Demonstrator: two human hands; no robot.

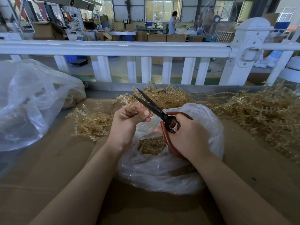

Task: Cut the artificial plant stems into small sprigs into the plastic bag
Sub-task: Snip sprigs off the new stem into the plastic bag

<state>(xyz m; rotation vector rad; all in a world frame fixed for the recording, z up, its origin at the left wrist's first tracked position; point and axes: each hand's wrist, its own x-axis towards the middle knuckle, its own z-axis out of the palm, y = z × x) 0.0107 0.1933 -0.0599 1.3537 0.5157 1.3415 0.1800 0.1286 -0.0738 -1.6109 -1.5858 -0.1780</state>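
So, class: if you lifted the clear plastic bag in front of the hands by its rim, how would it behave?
The plastic bag would probably go floppy: its thin film lies crumpled and slumped. It likely feels light, since only small cut sprigs sit inside. They could spill, because the mouth gapes open.

Head-worn view, forward and down; close

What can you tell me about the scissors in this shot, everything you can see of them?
The scissors have two long, dark, pointed blades that look like metal, and large looped handles covered in reddish-brown material. The blades are parted and point up and away to the left, their tips above the pale plant stem pinched in the left hand. The right hand grips the handles with fingers through the loops, over the open plastic bag. The scissors touch nothing else.
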